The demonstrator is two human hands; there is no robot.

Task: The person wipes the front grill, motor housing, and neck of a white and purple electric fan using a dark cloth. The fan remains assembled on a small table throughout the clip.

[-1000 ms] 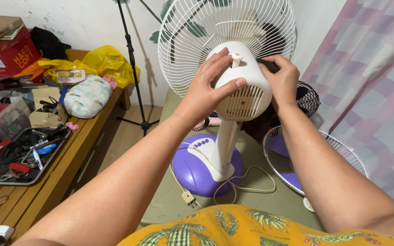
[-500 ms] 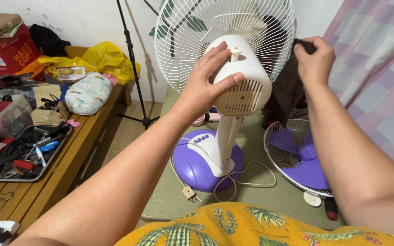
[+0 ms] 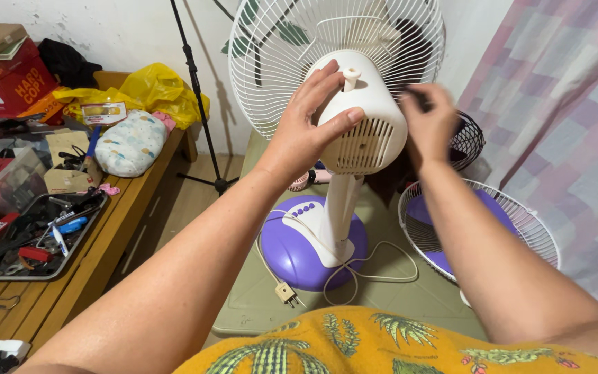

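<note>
Left hand (image 3: pixel 306 128) spread wide, palm and fingers cupping the white motor housing (image 3: pixel 365 114) of the stand fan, centre of scene, purple base (image 3: pixel 309 249) on the mat. Right hand (image 3: pixel 429 125) blurred at the housing's right side, fingers pinched on a dark cloth (image 3: pixel 390 176). Rear guard (image 3: pixel 271 48) on; front guard w/ purple blade (image 3: pixel 472 232) lies off, near right — reassembly not done, I reckon.

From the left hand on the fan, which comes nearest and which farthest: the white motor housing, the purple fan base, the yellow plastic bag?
1. White motor housing: the left hand rests on it.
2. Purple fan base: straight below, on the floor mat.
3. Yellow plastic bag: far left, on the wooden bench by the wall.
</note>
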